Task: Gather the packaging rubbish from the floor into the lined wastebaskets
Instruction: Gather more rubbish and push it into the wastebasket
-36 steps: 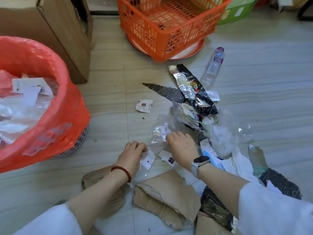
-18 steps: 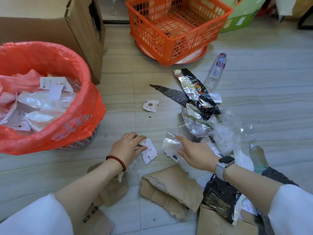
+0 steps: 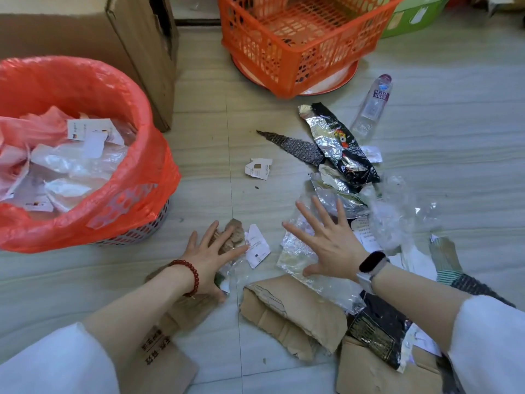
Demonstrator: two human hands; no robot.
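A wastebasket with a red liner (image 3: pixel 136 155) stands at the left, holding clear plastic and paper labels. Packaging rubbish lies scattered on the floor: a black-and-silver foil wrapper (image 3: pixel 341 143), clear plastic film (image 3: pixel 397 220), a small white card (image 3: pixel 258 168), torn brown cardboard (image 3: pixel 295 314). My left hand (image 3: pixel 211 257) lies flat with spread fingers on a brown scrap and clear film, beside a white paper label (image 3: pixel 257 247). My right hand (image 3: pixel 326 240) hovers with fingers spread over a silvery clear bag (image 3: pixel 295 251). Neither hand grips anything.
A large cardboard box (image 3: pixel 136 46) stands behind the wastebasket. An orange plastic crate (image 3: pixel 298 38) sits at the back on a round tray, with a green container (image 3: pixel 412 15) beyond it. A clear plastic bottle (image 3: pixel 372 106) lies near the wrappers. More cardboard and a dark wrapper (image 3: pixel 377 336) lie at bottom right.
Both hands have opened from curled to flat with fingers spread. The left hand let go of the white label. The view shifted so the wastebasket shows more fully.
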